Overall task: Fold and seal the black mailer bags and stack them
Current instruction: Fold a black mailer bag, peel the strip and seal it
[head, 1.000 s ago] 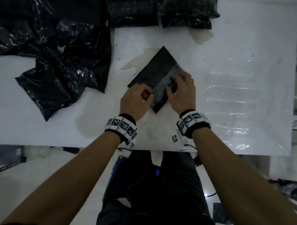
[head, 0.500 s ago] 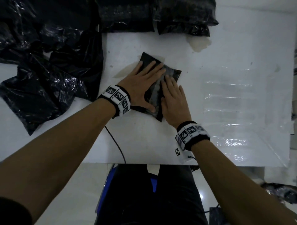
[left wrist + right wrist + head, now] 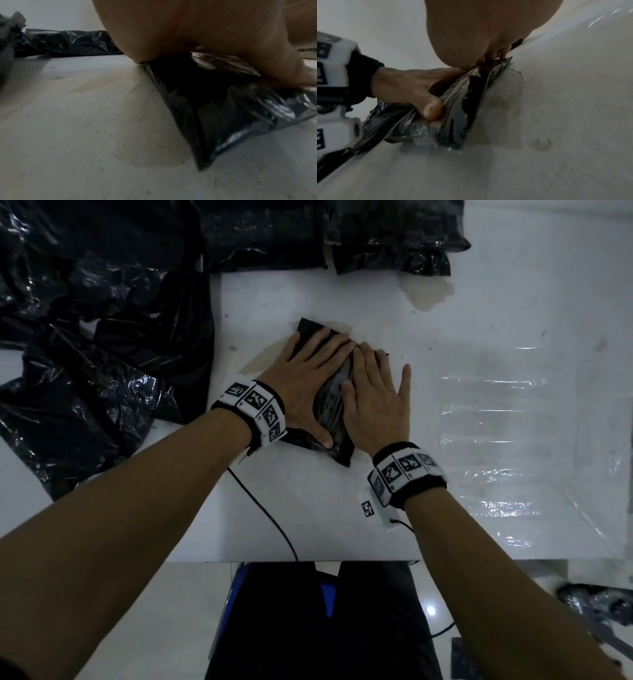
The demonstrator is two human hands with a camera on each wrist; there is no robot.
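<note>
On the white surface [image 3: 479, 440], a heap of loose black bags [image 3: 85, 354] lies far left. The folded bag [image 3: 334, 409] sits mid-surface under the left hand [image 3: 308, 385] and right hand [image 3: 375, 402], fingers flat, pressing. Only the right wrist view shows the left thumb [image 3: 431, 108] denting the plastic.

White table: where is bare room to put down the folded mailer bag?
Bare room lies on the white table right of the right hand, partly under clear plastic film, and near the front edge around the black cable. The left and far sides are crowded with loose black mailer bags.
</note>
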